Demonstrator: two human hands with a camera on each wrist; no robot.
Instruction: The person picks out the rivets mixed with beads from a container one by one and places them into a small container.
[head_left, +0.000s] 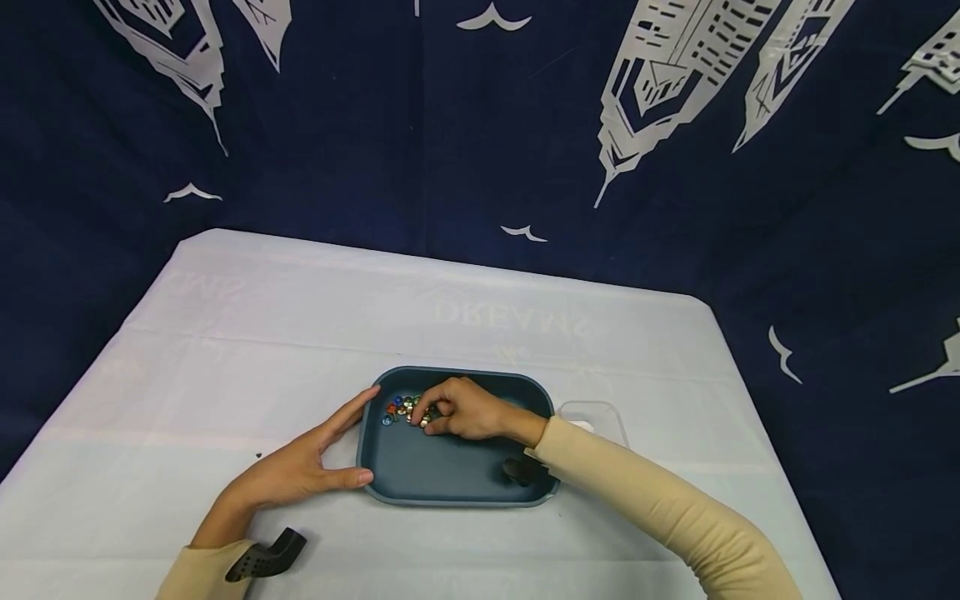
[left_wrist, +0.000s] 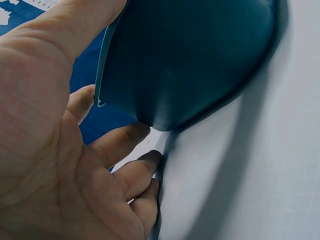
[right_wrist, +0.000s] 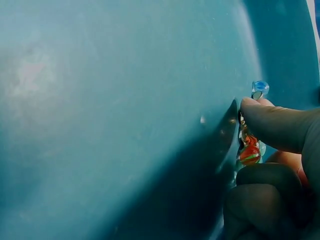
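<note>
A dark teal tray (head_left: 450, 479) holds a cluster of small glass marbles (head_left: 397, 407), among them blue, orange and gold-looking ones. My right hand (head_left: 468, 410) reaches into the tray with its fingers curled, thumb and forefinger pinching at a marble (head_left: 425, 422) on the cluster's near side. In the right wrist view, an orange marble (right_wrist: 250, 154) and a blue marble (right_wrist: 260, 87) show close by the thumb; the other fingers are folded under. My left hand (head_left: 292, 468) spans the tray's left end, thumb at the near corner and forefinger at the far corner, fingers fairly straight.
A clear plastic container (head_left: 600, 414) lies to the right of the tray, partly behind the right sleeve (head_left: 645, 496). White cloth (head_left: 300, 308) covers the table, and a dark blue printed cloth (head_left: 375, 125) hangs beyond it. A tiny dark speck (head_left: 258, 455) lies left of the left hand.
</note>
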